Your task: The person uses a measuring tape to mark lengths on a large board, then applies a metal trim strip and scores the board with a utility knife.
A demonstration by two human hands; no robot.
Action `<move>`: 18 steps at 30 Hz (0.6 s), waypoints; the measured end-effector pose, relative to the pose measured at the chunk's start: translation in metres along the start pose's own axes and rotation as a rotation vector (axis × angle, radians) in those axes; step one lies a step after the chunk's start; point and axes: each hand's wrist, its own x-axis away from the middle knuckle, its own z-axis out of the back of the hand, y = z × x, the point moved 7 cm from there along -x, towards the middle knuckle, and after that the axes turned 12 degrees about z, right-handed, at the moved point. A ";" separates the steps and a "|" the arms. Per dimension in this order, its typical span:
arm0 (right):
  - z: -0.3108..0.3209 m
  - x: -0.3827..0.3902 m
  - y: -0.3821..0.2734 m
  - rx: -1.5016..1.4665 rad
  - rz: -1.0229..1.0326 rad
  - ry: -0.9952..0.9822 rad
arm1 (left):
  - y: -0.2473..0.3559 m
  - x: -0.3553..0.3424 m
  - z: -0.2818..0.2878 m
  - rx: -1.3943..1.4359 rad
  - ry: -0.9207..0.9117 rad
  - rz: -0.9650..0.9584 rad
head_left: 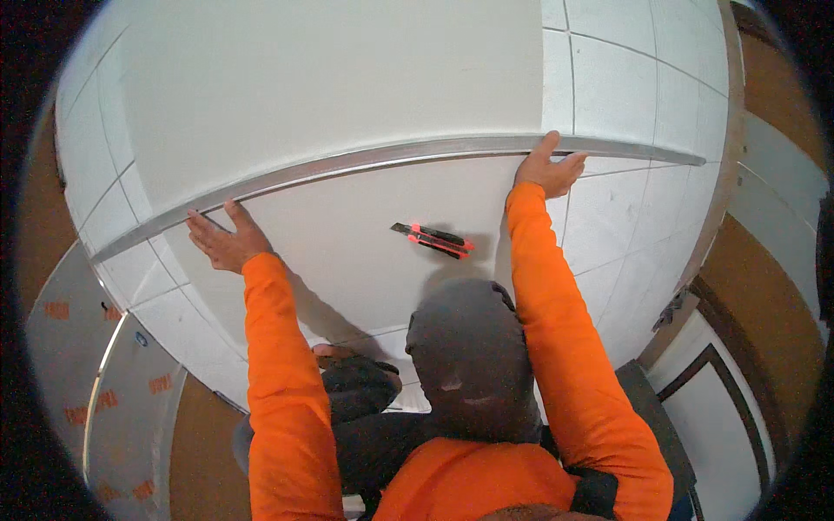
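Observation:
A long straight metal bar [373, 157] lies across a large pale grey board [339, 82] and reaches past both its sides. My left hand [233, 247] is open, with spread fingertips and thumb against the bar's near edge towards its left end. Further right, my right hand [546, 176] is also open; its thumb rests on the bar and its other fingers sit at the near edge. Between my hands, on the near part of the board, lies a red and black utility knife [436, 240] with its blade pointing left. Neither hand touches the knife.
White floor tiles [612, 78] surround the board. My bent knee [469, 356] in dark trousers is over the near edge, with a foot [360, 378] beside it. Grey printed sheets [65, 347] lie at left. At lower right are a dark-framed white panel [717, 408] and brown flooring [747, 304].

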 end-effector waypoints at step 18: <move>-0.007 0.002 0.000 0.031 0.026 -0.026 | 0.001 0.002 0.005 0.020 -0.028 0.020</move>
